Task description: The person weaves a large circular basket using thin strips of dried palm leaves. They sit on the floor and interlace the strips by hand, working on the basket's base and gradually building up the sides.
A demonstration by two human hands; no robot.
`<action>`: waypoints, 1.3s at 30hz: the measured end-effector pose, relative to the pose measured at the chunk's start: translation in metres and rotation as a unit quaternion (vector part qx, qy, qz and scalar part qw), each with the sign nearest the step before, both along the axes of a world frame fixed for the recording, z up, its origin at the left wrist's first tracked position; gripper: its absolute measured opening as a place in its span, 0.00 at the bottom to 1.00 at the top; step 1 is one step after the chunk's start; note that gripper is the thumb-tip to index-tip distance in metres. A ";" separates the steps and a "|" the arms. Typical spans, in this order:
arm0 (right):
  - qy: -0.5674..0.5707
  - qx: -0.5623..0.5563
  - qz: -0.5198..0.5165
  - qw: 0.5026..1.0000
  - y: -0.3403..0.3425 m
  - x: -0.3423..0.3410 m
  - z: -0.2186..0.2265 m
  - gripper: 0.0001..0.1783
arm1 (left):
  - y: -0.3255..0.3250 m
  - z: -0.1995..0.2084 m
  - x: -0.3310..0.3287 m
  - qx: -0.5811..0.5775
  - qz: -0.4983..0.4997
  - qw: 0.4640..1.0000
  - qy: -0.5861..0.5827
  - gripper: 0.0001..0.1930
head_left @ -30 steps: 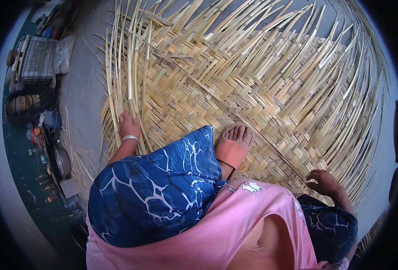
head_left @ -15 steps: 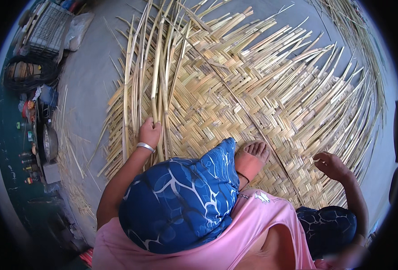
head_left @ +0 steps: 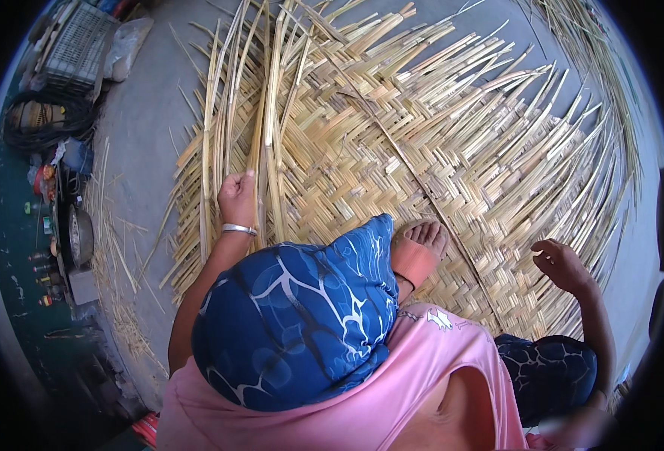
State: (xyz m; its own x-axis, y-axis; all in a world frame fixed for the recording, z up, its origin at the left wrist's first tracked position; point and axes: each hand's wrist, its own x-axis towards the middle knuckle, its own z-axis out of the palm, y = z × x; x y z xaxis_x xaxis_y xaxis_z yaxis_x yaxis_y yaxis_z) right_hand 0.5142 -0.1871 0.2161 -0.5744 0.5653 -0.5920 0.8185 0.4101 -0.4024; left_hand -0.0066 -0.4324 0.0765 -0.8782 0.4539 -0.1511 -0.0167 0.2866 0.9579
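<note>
A large mat (head_left: 362, 173) of pale split reed, woven in a zigzag pattern, lies on the floor in front of me. My left hand (head_left: 237, 201), with a silver bangle at the wrist, is closed on reed strips (head_left: 260, 135) at the mat's left part; these run lengthwise over the weave and its far edge. The fingers' undersides are hidden. Above the mat's near right border hovers my right hand (head_left: 562, 264), fingers loosely bent and apart, holding nothing. My sandalled foot (head_left: 420, 252) rests on the mat between the hands.
A thin dark rod (head_left: 414, 173) crosses the mat diagonally. Loose reeds (head_left: 598, 60) lie at the far right, and straw scraps (head_left: 114, 255) litter the floor at left. Along the left side stand a grey plastic crate (head_left: 78, 45), a coil of black cable (head_left: 46, 120) and a metal pan (head_left: 81, 237).
My left hand has shifted a little left and away from me, and the reed strips beside it have bunched and moved. My right hand has risen slightly to the right.
</note>
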 end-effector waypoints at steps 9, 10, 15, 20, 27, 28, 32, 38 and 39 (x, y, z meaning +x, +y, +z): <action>0.042 0.006 0.006 0.999 0.002 -0.004 -0.001 0.12 | -0.012 -0.034 -0.008 -0.071 -0.140 0.971 -0.180 0.12; 0.020 -0.004 0.004 1.000 0.001 -0.004 0.001 0.13 | -0.008 -0.023 -0.002 -0.064 -0.155 0.967 -0.194 0.11; -0.020 -0.030 0.007 0.999 0.001 -0.003 0.005 0.14 | 0.036 0.080 0.014 0.052 -0.199 0.959 -0.194 0.11; 0.041 -0.023 0.040 0.998 0.007 -0.006 0.000 0.14 | 0.095 0.193 0.025 0.182 -0.205 0.962 0.004 0.11; 0.178 -0.120 -0.051 0.975 0.003 -0.049 0.034 0.26 | 0.241 0.259 0.122 0.275 -0.379 0.877 0.108 0.11; 0.207 -0.122 -0.069 0.968 -0.001 -0.057 0.050 0.30 | 0.259 0.262 0.147 0.278 -0.443 0.845 0.109 0.10; 0.407 -0.252 -0.199 0.855 -0.012 -0.070 0.089 0.44 | 0.316 0.255 0.300 0.238 -0.504 0.828 -0.066 0.06; 0.516 -0.323 -0.333 0.721 -0.004 -0.072 0.101 0.15 | 0.340 0.281 0.384 0.310 -0.483 0.757 -0.313 0.07; 0.523 -0.294 -0.351 0.719 -0.004 -0.055 0.104 0.12 | 0.346 0.283 0.383 0.298 -0.484 0.737 -0.366 0.09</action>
